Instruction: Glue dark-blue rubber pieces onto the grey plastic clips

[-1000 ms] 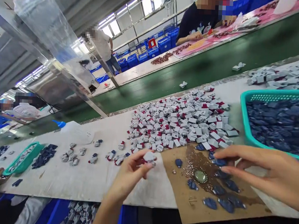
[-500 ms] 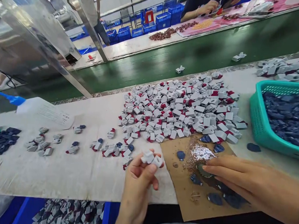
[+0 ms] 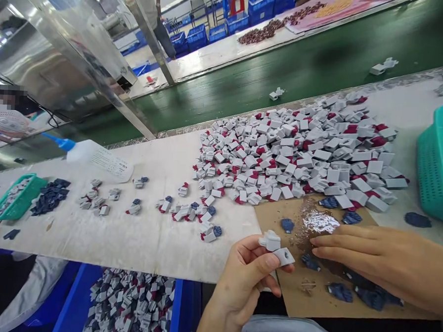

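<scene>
Pinching grey clips (image 3: 276, 248), the left hand (image 3: 247, 281) nears the flat right hand (image 3: 380, 263) on stained cardboard (image 3: 311, 294) (green conveyor (image 3: 323, 62) behind).

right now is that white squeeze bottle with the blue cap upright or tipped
Tipped: the squeeze bottle lies on its side on the table, blue cap pointing left.

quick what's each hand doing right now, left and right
Left hand: closed, its grip pinching two small grey plastic parts.
Right hand: flat, fingers extended over the wet cardboard sheet, fingertips by the shiny puddle; whether it holds anything cannot be told.
</scene>
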The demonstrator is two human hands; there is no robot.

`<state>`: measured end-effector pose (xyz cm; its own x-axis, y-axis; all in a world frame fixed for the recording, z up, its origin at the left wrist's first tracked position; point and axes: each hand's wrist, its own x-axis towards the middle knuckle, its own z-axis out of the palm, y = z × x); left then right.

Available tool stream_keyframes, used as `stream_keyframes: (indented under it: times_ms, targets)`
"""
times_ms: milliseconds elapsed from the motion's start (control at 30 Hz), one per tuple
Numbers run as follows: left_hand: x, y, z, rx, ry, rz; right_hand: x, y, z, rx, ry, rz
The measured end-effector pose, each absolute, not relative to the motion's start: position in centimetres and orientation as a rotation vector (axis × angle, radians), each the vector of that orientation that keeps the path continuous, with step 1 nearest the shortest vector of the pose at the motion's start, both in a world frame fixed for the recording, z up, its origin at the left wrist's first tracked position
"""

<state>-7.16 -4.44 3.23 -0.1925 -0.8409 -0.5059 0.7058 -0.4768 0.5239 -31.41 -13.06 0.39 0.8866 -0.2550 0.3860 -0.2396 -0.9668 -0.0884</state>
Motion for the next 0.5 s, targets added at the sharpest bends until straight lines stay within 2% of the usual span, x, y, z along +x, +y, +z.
stream_keyframes:
  times_ms: [167, 367, 500]
  targets:
    - [-7.6, -4.5, 3.6, 0.947, -0.238, -1.824, -31.1, -13.0, 1.2, -2.888, 0.439, -0.627]
    - [-8.2, -3.8, 4.1, 1.001, -0.303, -1.808, -30.3, -11.2, 4.6, -2.430, 0.850, -0.876]
    - [-8.7, -3.8, 4.4, 0.945, -0.299, -1.848, -29.5, -10.3, 6.1, -2.369, 0.787, -0.853]
